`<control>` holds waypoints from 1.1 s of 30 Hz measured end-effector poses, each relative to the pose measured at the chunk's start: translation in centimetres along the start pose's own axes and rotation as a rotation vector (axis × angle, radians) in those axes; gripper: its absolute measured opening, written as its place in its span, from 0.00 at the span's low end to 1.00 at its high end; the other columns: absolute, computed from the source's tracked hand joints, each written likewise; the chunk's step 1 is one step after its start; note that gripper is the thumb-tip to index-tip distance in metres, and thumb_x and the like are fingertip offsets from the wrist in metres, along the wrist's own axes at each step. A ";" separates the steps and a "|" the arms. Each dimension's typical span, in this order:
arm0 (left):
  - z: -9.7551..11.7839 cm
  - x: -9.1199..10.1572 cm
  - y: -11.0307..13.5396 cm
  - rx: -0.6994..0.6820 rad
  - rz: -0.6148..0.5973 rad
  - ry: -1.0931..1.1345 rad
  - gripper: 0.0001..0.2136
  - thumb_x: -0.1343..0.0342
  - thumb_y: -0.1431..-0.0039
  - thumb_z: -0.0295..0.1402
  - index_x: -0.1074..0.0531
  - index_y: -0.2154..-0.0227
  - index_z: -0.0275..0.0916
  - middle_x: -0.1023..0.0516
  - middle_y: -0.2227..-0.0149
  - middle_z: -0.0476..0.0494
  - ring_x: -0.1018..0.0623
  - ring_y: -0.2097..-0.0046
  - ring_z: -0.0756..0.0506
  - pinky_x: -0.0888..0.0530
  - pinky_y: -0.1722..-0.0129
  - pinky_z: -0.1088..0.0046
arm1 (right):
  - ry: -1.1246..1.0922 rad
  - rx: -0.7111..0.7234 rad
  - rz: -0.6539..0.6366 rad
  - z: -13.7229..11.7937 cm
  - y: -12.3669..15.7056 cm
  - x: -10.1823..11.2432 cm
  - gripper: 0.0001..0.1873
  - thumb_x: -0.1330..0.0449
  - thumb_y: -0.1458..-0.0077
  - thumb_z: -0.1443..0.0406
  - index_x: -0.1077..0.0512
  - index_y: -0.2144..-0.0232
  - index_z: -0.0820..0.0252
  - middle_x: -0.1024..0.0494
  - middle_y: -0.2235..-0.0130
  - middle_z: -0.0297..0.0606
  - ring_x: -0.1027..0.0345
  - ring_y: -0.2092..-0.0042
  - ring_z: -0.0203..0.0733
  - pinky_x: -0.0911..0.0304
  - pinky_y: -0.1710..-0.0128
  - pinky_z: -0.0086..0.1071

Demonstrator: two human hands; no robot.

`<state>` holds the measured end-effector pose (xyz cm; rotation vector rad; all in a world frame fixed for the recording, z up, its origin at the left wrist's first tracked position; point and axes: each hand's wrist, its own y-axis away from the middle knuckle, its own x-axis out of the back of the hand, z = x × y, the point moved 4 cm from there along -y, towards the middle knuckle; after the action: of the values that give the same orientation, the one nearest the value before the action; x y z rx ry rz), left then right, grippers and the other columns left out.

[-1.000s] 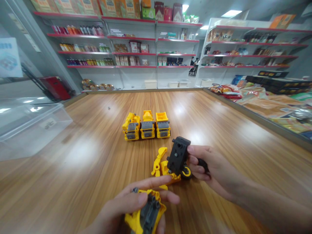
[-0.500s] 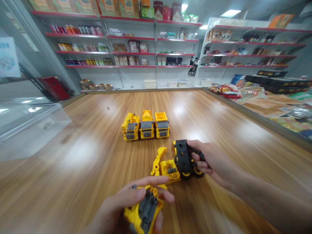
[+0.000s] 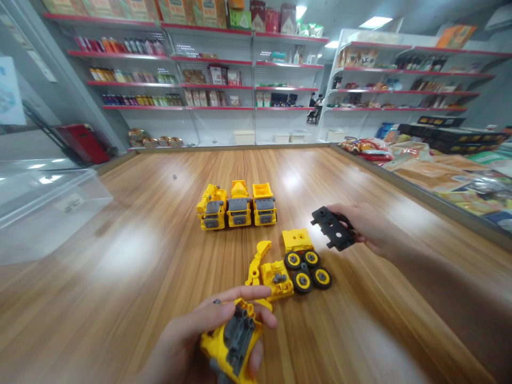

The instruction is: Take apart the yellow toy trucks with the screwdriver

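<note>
My left hand (image 3: 200,333) is closed around a yellow and grey toy truck body (image 3: 232,344), near the table's front edge. My right hand (image 3: 366,224) grips a black toy chassis plate (image 3: 333,228), held low over the table to the right. Between my hands lie loose parts: a yellow excavator arm piece (image 3: 266,269), a yellow block (image 3: 296,240) and several yellow-hubbed wheels (image 3: 307,269). Three assembled yellow toy trucks (image 3: 237,205) stand in a row further back.
The wooden table (image 3: 152,256) stretches far back. A clear plastic box (image 3: 44,205) stands at the left. Packaged goods (image 3: 432,165) lie along the right edge. Shop shelves (image 3: 224,80) line the back wall, with a red case (image 3: 86,143) at their left.
My right hand has moved right and away from the parts pile with the black chassis plate, leaving the wheels and yellow block on the table. My left hand has stayed closed on the truck body.
</note>
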<state>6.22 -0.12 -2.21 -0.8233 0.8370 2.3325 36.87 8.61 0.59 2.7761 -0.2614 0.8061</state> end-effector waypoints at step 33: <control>0.6 1.4 -0.8 -0.144 0.358 -0.282 0.29 0.41 0.44 0.42 0.33 0.43 0.29 0.20 0.74 0.37 0.27 0.73 0.44 0.33 0.81 0.76 | 0.824 0.204 -0.143 1.1 0.8 -0.2 0.27 0.48 0.40 0.46 0.24 0.65 0.64 0.20 0.65 0.51 0.25 0.63 0.51 0.39 0.67 0.35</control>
<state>5.56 1.16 -3.11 -0.4051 0.7485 2.7665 37.08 7.53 -0.22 2.3207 0.1791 1.8976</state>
